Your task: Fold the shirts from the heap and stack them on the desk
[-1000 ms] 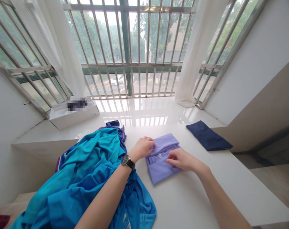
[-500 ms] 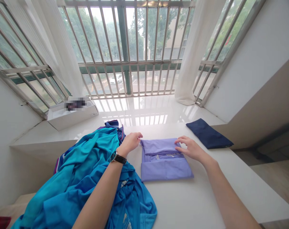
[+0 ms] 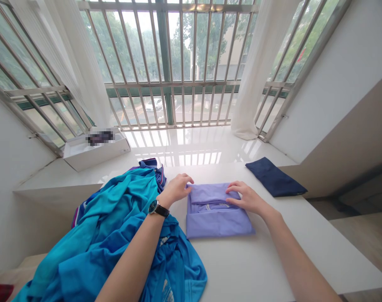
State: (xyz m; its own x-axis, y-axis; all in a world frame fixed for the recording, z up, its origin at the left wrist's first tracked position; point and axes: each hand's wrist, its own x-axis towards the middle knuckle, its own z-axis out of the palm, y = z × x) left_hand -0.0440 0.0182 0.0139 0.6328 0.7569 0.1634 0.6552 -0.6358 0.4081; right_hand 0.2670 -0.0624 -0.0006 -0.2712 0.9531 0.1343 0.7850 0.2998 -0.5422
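A lavender garment (image 3: 219, 224) lies folded into a rough rectangle on the white surface, its upper and lower edges turned inward and a pale print showing in the gap. My left hand (image 3: 177, 188), with a black-strapped watch on the wrist, is at its upper left corner, fingers bent and thumb apart. On the upper right part rests my right hand (image 3: 247, 198), its fingers and thumb spread and touching the cloth. Neither hand grips the fabric. Beneath my left forearm spreads a loose heap of blue and teal clothes (image 3: 115, 222).
A folded navy cloth (image 3: 275, 176) lies at the right on the white ledge (image 3: 241, 260). Towards the back left stands an open white box (image 3: 95, 155) with a blurred item in it. Metal window bars (image 3: 194, 105) and white curtains (image 3: 249, 92) border the far side.
My left hand has shifted slightly right, onto the garment's upper left corner. My right hand has moved a little left across its upper right part. The folded garment looks the same.
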